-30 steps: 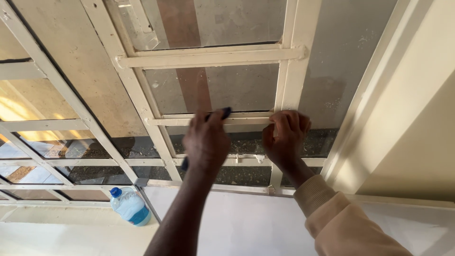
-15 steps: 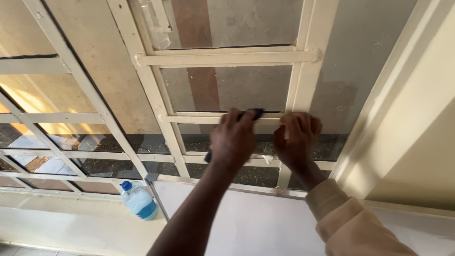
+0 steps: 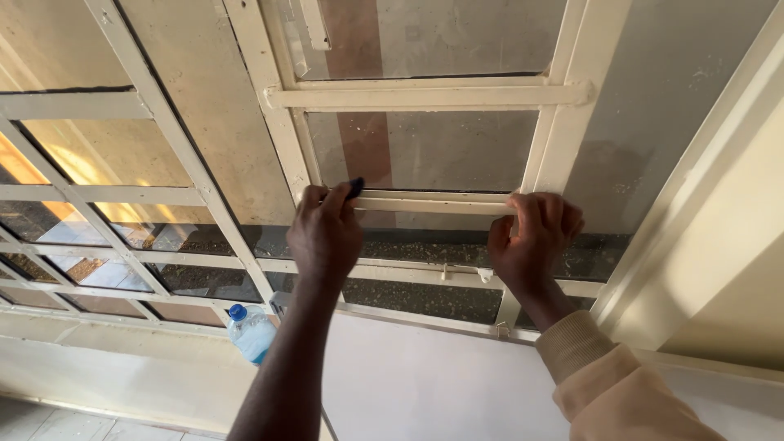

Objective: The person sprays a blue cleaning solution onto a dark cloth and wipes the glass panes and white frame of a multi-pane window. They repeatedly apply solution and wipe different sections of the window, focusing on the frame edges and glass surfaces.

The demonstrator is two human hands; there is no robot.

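A: Biggest thing first?
B: Cream-painted metal window frame with flat crossbars, filling most of the head view. Panes are dusty, speckled glass, smooth but grimy. Gravelly ground shows through the lower panes.
A: Below it?
B: Plain white smooth wall panel under the sill, pale tiled floor at bottom left.
A: Hands?
B: Left hand reaches up on a bare forearm, back of hand to camera, fingers curled tight round a small dark blue tool. Only its tip shows above the fingers; can't tell what kind of tool. The tip sits against the left end of the thin cream horizontal bar, next to the frame upright.
A: Right?
B: Right hand, beige ribbed knit sleeve cuff at the wrist. Fingers hooked over the right end of the same bar, gripping it, thumb underneath. Hands well apart along the bar.
A: Any containers?
B: Clear plastic bottle with a blue cap on the ledge at lower left, near the left forearm. Blue liquid in the bottom part, level hard to read.
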